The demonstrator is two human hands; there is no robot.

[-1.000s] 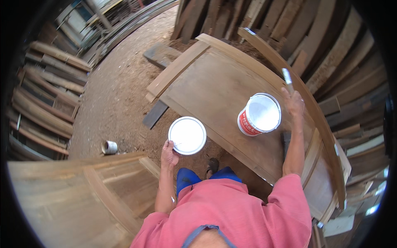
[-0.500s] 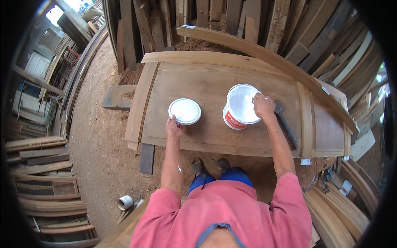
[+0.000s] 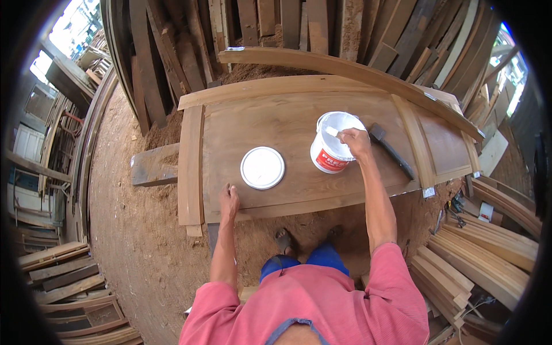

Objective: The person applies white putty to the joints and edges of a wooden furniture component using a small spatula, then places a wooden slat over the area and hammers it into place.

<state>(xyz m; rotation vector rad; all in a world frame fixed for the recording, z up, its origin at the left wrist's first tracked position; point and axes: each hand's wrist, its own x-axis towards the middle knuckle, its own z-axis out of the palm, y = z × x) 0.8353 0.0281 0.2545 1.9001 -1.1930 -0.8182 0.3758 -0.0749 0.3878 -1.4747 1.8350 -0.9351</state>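
A white bucket point(image 3: 330, 161) with a red label stands on a wooden door panel point(image 3: 299, 198) laid flat before me. My right hand point(image 3: 356, 141) is closed over its opening, pinching a small flat tool with a white end point(image 3: 332, 131); its exact kind cannot be made out. Flat on the panel to the bucket's left lies a round white lid point(image 3: 262, 167). My left hand point(image 3: 229, 198) is just below and left of that lid, near the panel's front edge, empty with loosely parted fingers. To the bucket's right rests a hammer point(image 3: 392, 153) with a dark handle.
A long wooden strip point(image 3: 345, 64) lies slantwise across the panel's far right. Upright planks point(image 3: 247, 34) line the back. Stacked lumber stands at the left point(image 3: 63, 276) and the right point(image 3: 483, 241). A timber block point(image 3: 155, 165) juts out under the panel's left end.
My left hand has let go of the lid and drawn back toward me. My right hand has shifted from the bucket's right rim to over its opening, the white-ended tool now showing.
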